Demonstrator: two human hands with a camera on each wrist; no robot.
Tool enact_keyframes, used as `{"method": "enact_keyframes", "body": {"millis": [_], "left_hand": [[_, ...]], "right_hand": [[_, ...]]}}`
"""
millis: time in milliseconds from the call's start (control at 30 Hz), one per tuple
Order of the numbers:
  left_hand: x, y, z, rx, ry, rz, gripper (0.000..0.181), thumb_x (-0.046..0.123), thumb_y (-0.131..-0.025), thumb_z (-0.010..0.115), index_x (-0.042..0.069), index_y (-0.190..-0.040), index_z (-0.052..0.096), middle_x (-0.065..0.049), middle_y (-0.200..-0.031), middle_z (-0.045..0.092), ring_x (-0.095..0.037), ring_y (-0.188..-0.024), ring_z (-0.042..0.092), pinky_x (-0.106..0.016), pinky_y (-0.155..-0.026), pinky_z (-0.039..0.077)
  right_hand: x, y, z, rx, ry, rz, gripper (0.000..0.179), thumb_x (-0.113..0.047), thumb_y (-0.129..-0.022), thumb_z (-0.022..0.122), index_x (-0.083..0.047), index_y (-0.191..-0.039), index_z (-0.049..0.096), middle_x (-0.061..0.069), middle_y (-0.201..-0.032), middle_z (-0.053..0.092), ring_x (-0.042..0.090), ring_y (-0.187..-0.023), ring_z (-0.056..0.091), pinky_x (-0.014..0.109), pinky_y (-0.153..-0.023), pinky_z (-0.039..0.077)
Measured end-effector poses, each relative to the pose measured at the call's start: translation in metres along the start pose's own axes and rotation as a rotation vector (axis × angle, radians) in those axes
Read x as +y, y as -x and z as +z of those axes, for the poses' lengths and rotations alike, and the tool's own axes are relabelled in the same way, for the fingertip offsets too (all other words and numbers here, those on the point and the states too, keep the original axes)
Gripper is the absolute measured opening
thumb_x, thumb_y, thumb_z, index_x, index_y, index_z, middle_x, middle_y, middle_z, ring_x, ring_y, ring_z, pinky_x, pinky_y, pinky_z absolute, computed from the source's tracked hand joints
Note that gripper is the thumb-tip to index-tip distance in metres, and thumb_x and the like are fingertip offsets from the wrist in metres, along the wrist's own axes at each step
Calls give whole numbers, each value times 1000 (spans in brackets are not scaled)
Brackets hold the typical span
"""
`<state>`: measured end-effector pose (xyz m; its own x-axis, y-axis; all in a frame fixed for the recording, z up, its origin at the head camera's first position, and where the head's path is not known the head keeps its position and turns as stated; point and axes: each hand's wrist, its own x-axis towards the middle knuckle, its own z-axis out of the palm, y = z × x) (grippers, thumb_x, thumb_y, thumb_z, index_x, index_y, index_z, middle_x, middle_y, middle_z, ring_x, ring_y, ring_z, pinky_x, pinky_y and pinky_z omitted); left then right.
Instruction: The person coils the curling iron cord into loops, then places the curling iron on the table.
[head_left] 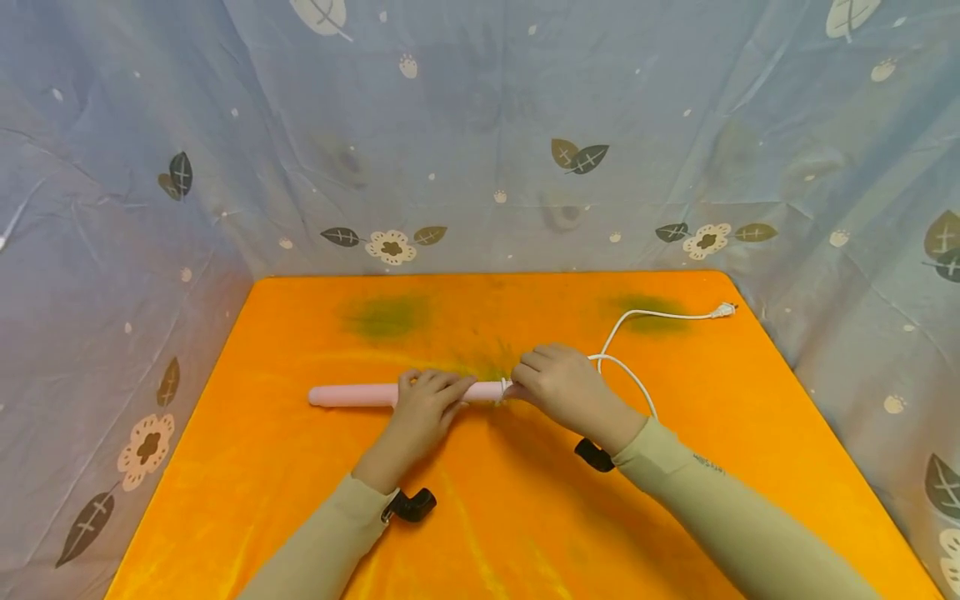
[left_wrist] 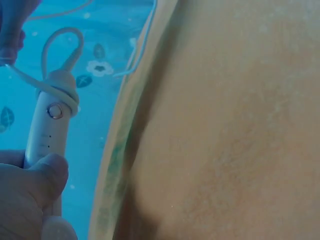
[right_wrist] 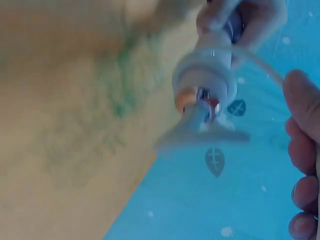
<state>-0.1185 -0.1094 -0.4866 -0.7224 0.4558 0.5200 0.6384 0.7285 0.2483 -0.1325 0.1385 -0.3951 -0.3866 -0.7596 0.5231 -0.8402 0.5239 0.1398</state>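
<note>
A slim pink hair iron (head_left: 348, 396) lies lengthwise across the orange table. My left hand (head_left: 427, 408) grips it around the handle, thumb along the side. The left wrist view shows a round button (left_wrist: 54, 111) and small dots on the handle. Its white cord (left_wrist: 62, 95) is looped around the handle's end, with another loop rising beyond it. At that end my right hand (head_left: 566, 383) pinches the cord; in the right wrist view the cord (right_wrist: 260, 62) runs taut from the handle to the thumb and curled fingers.
The rest of the cord curves to the right over the table (head_left: 300, 517), ending in a white two-pin plug (head_left: 723, 310) near the far right corner. Leaf-and-flower patterned cloth (head_left: 495, 108) hangs behind and at both sides. Black wrist mounts (head_left: 415, 505) stick out below both hands.
</note>
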Motion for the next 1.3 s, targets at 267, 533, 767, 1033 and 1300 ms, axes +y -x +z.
{"method": "enact_keyframes", "body": {"millis": [267, 533, 767, 1033, 1300], "left_hand": [[2, 3, -3, 0, 19, 2, 41, 21, -89, 71, 24, -130, 64, 1, -114, 65, -22, -106, 56, -49, -88, 29], [-2, 2, -10, 21, 40, -29, 45, 17, -85, 75, 23, -128, 65, 1, -115, 65, -23, -107, 55, -49, -90, 28], [1, 6, -9, 7, 36, 22, 41, 19, -88, 72, 23, -128, 65, 2, -114, 65, -21, -105, 56, -48, -87, 29], [6, 13, -8, 19, 41, 93, 40, 20, -87, 74, 21, -126, 66, 1, -112, 66, -21, -102, 56, -47, -84, 30], [5, 19, -8, 78, 69, 138, 44, 18, -83, 76, 19, -126, 66, 1, -110, 66, -21, -100, 57, -47, -83, 29]], "right_hand": [[7, -3, -4, -2, -33, -28, 17, -23, -83, 77, -11, -82, 66, -2, -76, 57, 15, -66, 47, 26, -60, 38], [2, -6, -15, -13, -89, -8, 15, -22, -85, 75, -11, -88, 67, -3, -81, 57, 14, -69, 46, 28, -63, 38], [6, -10, -12, -29, -97, 1, 16, -25, -84, 76, -12, -86, 67, -3, -79, 56, 12, -66, 49, 25, -61, 41], [18, -4, -5, -106, -270, 125, 9, -18, -86, 74, -13, -93, 71, -5, -85, 59, 8, -72, 56, 22, -67, 48], [27, 0, 9, -135, -384, 283, 6, -22, -87, 73, -18, -91, 72, -11, -84, 61, 3, -71, 55, 23, -65, 48]]}}
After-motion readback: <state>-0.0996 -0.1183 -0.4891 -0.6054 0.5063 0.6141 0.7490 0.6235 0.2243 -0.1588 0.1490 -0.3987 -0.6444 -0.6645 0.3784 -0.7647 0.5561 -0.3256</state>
